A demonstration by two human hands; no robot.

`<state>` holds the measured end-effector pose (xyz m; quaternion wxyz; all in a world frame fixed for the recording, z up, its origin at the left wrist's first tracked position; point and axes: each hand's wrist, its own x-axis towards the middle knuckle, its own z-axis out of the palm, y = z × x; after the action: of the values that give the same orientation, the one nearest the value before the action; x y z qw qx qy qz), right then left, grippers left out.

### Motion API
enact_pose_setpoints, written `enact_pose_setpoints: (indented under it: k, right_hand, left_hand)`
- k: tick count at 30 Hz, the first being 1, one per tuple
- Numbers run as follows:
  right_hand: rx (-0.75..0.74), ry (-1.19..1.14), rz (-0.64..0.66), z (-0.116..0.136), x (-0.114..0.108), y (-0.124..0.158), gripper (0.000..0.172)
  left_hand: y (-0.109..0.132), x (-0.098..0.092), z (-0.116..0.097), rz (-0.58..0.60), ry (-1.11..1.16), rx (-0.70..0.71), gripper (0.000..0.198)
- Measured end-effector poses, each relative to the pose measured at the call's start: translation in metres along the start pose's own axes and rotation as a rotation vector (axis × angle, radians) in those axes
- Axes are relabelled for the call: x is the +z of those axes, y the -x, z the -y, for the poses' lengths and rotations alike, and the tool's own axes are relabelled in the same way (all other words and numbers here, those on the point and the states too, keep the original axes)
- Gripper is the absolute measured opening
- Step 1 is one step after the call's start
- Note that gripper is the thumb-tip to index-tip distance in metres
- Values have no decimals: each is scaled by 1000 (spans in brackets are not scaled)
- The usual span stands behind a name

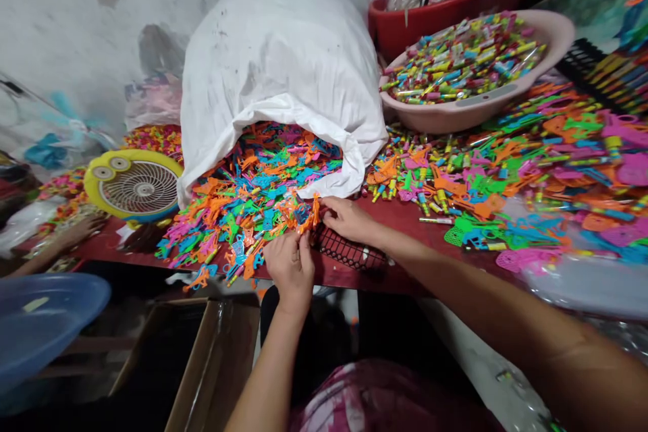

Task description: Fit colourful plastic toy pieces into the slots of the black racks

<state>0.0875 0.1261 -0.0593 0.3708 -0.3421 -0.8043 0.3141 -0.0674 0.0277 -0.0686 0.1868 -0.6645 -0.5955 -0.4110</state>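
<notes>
Both hands meet at the front edge of a heap of small plastic pieces (237, 209) in orange, blue, green and pink. My left hand (289, 263) has its thumb and fingers closed at the lower end of an orange plastic piece (310, 217). From the right, my right hand (349, 219) pinches at the upper side of that piece. Its exact shape is partly hidden by fingers. Just under my right hand lies a black wire-like rack (349, 250). Behind the heap, a large white sack (283, 47) lies with its mouth open, pieces spilling out.
A pink basin (551, 30) full of small colourful tubes stands at the back right, before a red tub (405, 23). More pieces (486, 182) cover the right side. Left are a yellow fan (94, 182), a blue basin (50, 324) and another person's hand (84, 228).
</notes>
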Motion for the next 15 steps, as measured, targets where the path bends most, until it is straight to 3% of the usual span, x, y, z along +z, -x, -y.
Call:
enact_pose_setpoints:
  k: [4, 10, 15]
  right_hand:
    - [-15, 35, 2, -2, 0, -1, 36]
    - [-9, 47, -24, -4, 5, -2, 38]
    - [2, 9, -55, -4, 11, 0, 39]
  left_hand:
    - [-1, 1, 2, 3, -33, -32, 23]
    - [-2, 2, 7, 25, 97, -90, 21]
    - [-4, 2, 7, -4, 76, -31, 18]
